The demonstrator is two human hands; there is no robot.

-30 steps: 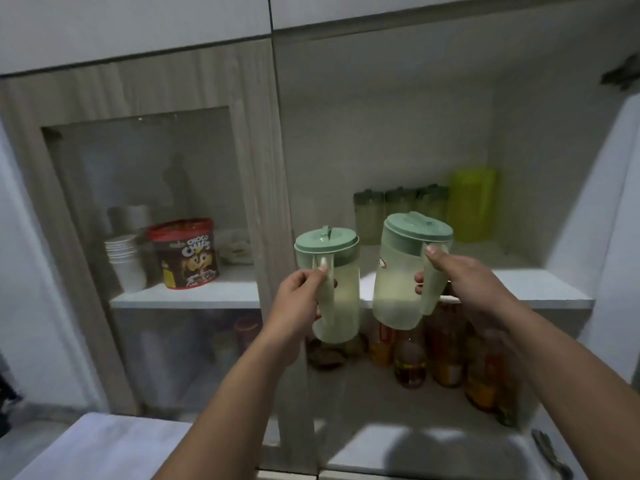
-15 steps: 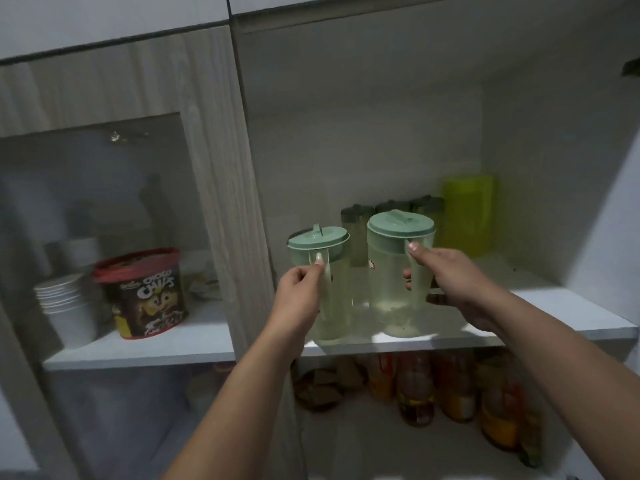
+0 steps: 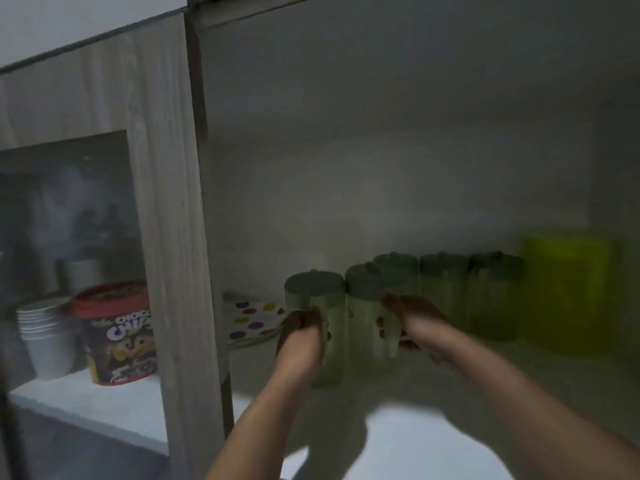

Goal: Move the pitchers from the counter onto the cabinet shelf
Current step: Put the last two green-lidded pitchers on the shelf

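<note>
Reaching deep into the open cabinet now, both arms stretched out over the white shelf [image 3: 433,441]. The left hand [image 3: 302,336] is wrapped around the handle of the left pitcher [image 3: 332,355], fingers curled shut on it, and that pitcher stands upright with its base down on the shelf as far as the blur lets me say. The right hand [image 3: 417,323] has its grip closed on the handle of the right pitcher [image 3: 363,334], thumb on top near the green lid. The two pitchers sit side by side, touching or very nearly so; I cannot tell which through the smear.

Just behind the right pitcher there's a row of three more green-lidded pitchers [image 3: 446,292] along the back wall, packed close together. At the far right end of that row stands a bright yellow container [image 3: 564,292], just beside the last green lid. To the left of the held pair, a plate with coloured dots [image 3: 252,320] lies flat on the shelf, close to the left pitcher.

Over behind the glass door on the left, a red-lidded cereal tub [image 3: 119,334] stands on the same shelf level, with a stack of white cups [image 3: 46,337] just beside it. A wooden door frame [image 3: 166,202] separates that side from the open compartment. Everything is dim and motion-blurred, so fine detail on lids and labels is lost.
</note>
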